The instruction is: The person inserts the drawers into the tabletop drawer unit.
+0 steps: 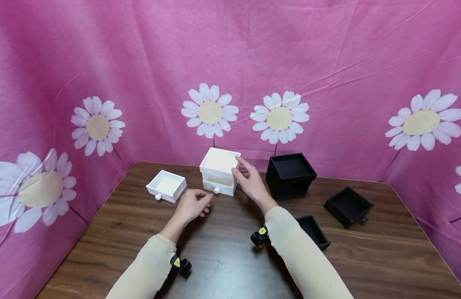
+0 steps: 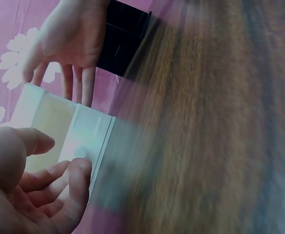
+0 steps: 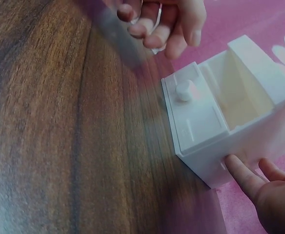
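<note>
A small white cabinet (image 1: 220, 162) stands toward the back of the table, its upper slot bare and a knobbed white drawer (image 1: 218, 185) sitting in the lower slot. My right hand (image 1: 251, 182) is at the cabinet's right side; in the right wrist view its fingertips (image 3: 237, 168) touch that wall. In front of the cabinet hovers my left hand (image 1: 193, 205), fingers loosely bent with nothing between them. Seen from the left wrist, it is close to the drawer's round knob (image 2: 82, 152). A second white drawer (image 1: 167, 185) lies just left of that hand.
To the right stands a black cabinet (image 1: 290, 176) with an open front. Two black drawers lie apart on the wooden table (image 1: 223, 257): one farther right (image 1: 349, 206), another (image 1: 315, 232) partly hidden behind my right sleeve. Pink flowered cloth (image 1: 245, 54) hangs around the table's back and sides.
</note>
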### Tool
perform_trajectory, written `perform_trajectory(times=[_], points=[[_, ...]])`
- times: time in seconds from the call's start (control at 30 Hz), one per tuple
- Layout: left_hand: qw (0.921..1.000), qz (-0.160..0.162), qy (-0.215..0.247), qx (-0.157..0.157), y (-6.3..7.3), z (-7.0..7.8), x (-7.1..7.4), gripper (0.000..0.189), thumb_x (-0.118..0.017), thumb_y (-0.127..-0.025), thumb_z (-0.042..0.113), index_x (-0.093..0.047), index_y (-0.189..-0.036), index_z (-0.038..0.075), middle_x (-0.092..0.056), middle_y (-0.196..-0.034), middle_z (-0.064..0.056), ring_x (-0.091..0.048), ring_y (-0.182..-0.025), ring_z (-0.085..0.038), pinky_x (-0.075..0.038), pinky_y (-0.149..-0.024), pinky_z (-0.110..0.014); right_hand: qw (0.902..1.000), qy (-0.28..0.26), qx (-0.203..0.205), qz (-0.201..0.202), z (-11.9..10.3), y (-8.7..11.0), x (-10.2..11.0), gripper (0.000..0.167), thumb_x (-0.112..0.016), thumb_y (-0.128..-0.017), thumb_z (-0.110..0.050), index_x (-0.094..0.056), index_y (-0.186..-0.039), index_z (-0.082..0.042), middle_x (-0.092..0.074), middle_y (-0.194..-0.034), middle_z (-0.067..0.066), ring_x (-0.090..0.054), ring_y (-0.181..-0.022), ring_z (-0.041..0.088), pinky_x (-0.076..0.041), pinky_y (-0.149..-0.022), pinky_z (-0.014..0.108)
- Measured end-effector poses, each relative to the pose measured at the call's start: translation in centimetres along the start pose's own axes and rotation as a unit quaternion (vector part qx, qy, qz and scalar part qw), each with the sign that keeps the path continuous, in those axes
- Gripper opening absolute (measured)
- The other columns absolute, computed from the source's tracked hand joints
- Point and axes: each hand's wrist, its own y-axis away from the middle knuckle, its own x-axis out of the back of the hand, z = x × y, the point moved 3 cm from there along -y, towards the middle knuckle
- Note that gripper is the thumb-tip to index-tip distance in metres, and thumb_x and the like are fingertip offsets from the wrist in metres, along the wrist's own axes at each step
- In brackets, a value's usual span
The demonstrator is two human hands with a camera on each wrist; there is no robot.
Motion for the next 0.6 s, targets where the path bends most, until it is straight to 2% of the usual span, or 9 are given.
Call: perform_trajectory(times=[0.17,0.33,0.6], points=[[0.9995,0.008,-0.017,-0.025,0.8,0.0,1.1,0.022,-0.068,-0.103,0.013,-0.077,-0.104,-0.007,-0.076,-0.078,-0.018,-0.071,-0.061,-0.019,-0.06,-0.056,-0.031,1.0,0.003,0.001,0.002,-0.2,0.1,0.0,0.056,-0.064,-0.109,-0.028,-0.05,-0.163,-0.02,-0.055,-0.148,0.028,-0.065,-0.131,0.046,-0.063,-0.098,0.049],[0.9976,0.019,-0.054,-0.038,1.5,-0.3,2.1,0.02,-0.068,-0.102,0.013,-0.076,-0.105,-0.005,-0.073,-0.071,-0.012,-0.071,-0.06,-0.023,-0.057,-0.056,-0.029,1.0,0.004,0.002,0.003,-0.4,0.1,0.0,0.056,-0.064,-0.109,-0.029,-0.05,-0.163,-0.021,-0.055,-0.148,0.027,-0.065,-0.131,0.046,-0.063,-0.098,0.049],[0.9896,0.046,-0.123,-0.057,2.8,-1.1,4.1,0.021,-0.069,-0.101,0.018,-0.078,-0.106,0.0,-0.076,-0.072,-0.009,-0.07,-0.058,-0.016,-0.054,-0.066,-0.029,1.0,-0.001,-0.004,0.001,0.0,0.1,-0.1,0.056,-0.064,-0.109,-0.029,-0.05,-0.163,-0.022,-0.054,-0.149,0.027,-0.065,-0.131,0.045,-0.064,-0.096,0.046]])
